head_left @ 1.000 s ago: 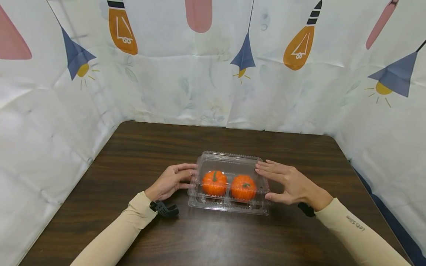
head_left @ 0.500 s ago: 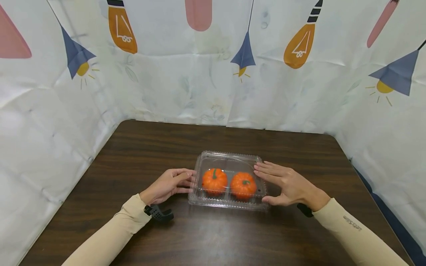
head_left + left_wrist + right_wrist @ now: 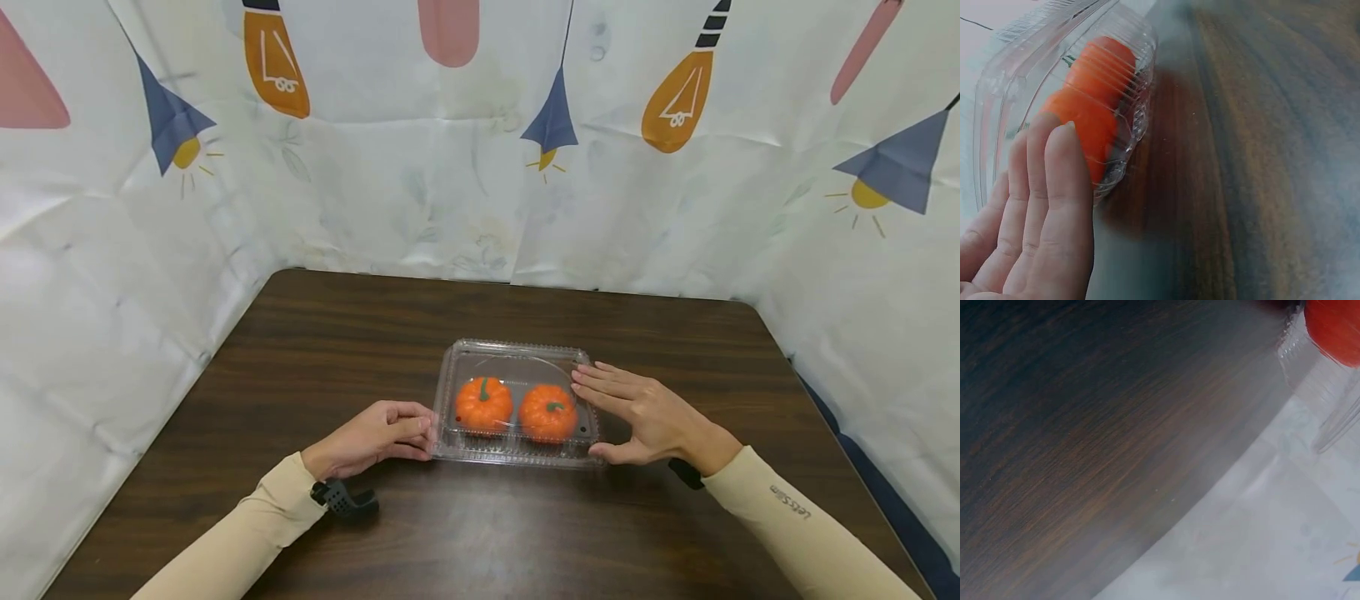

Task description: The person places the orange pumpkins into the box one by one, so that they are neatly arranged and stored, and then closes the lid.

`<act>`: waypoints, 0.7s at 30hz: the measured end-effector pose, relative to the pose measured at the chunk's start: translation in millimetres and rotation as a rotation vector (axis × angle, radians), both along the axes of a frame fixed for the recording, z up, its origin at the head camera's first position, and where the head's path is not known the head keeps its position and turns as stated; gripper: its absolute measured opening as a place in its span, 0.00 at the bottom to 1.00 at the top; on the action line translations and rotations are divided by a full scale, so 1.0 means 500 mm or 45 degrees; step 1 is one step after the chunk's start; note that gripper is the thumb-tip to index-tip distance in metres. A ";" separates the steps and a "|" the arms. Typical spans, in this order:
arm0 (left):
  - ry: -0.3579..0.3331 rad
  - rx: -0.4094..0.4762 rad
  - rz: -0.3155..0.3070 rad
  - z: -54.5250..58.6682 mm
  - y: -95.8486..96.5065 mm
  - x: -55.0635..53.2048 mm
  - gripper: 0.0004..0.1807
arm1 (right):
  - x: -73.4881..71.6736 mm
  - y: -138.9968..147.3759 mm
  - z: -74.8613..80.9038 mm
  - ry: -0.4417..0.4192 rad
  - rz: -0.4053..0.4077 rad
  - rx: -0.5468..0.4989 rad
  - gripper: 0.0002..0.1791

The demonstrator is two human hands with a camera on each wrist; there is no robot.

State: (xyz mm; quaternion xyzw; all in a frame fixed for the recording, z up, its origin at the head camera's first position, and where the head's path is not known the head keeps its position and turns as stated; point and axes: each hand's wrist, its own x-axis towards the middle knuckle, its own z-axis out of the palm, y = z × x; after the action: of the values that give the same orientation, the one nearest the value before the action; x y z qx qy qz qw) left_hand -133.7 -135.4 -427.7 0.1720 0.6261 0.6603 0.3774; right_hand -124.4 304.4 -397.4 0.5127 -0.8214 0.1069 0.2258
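Note:
A clear plastic clamshell box (image 3: 517, 451) is near the middle of the table in the head view. Inside, side by side, are two small orange pumpkins with green stems: the left pumpkin (image 3: 484, 405) and the right pumpkin (image 3: 548, 413). My left hand (image 3: 375, 437) is at the box's left side, fingertips against its edge. In the left wrist view, the left fingers (image 3: 1063, 181) lie straight along the clear wall. Spread fingers of my right hand (image 3: 660, 417) touch the box's right side, thumb toward the front corner. The right wrist view shows only a box corner and some orange.
A dark wood-grain table (image 3: 360, 321) carries the box. White patterned cloth (image 3: 420, 192) hangs behind the table and along both sides. Black bands are worn on the wrists, including the left wrist strap (image 3: 345, 497).
The box's front edge has shifted away from me and its view has become more from above. My left hand has moved slightly toward me; the right hand has hardly moved.

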 end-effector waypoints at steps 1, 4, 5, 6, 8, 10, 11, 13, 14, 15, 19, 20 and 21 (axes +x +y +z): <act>0.002 0.009 -0.012 -0.002 0.000 0.001 0.17 | 0.000 0.000 0.000 -0.001 -0.001 0.001 0.45; 0.016 0.010 -0.026 -0.005 0.002 0.003 0.12 | -0.001 0.000 0.001 0.002 -0.004 0.001 0.45; 0.021 0.002 -0.029 -0.006 0.003 0.003 0.11 | -0.001 0.000 0.001 0.001 -0.003 -0.001 0.45; 0.024 -0.007 -0.032 -0.007 0.004 0.004 0.11 | -0.001 0.001 0.000 0.001 -0.003 -0.001 0.44; 0.032 -0.026 -0.042 -0.008 0.006 0.005 0.10 | -0.002 0.001 -0.002 0.003 -0.003 -0.003 0.44; 0.037 -0.046 -0.056 -0.009 0.008 0.006 0.11 | -0.002 0.000 -0.004 0.006 -0.007 -0.006 0.44; 0.041 -0.057 -0.066 -0.009 0.009 0.006 0.12 | -0.003 0.000 -0.004 0.007 -0.011 -0.007 0.44; 0.054 -0.080 -0.089 -0.009 0.010 0.007 0.15 | -0.002 0.000 -0.006 0.008 -0.022 -0.005 0.44; 0.058 -0.092 -0.103 -0.009 0.010 0.007 0.17 | -0.001 0.000 -0.007 0.010 -0.025 -0.005 0.44; 0.065 -0.104 -0.116 -0.009 0.011 0.008 0.19 | 0.000 0.001 -0.008 0.009 -0.033 -0.003 0.45; 0.091 -0.134 -0.158 -0.006 0.015 0.009 0.24 | 0.007 0.003 -0.005 0.011 -0.069 -0.024 0.47; 0.096 -0.137 -0.163 -0.005 0.016 0.010 0.24 | 0.010 0.004 -0.003 0.005 -0.087 -0.030 0.47; 0.102 -0.139 -0.166 -0.003 0.017 0.011 0.24 | 0.013 0.006 -0.001 0.002 -0.104 -0.040 0.48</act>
State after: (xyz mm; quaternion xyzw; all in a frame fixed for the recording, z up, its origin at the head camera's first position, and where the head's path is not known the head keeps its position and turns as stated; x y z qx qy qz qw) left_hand -128.2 -126.7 -429.3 0.2176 0.6632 0.5919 0.4031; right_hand -117.9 307.6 -398.1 0.4752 -0.8397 0.1102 0.2385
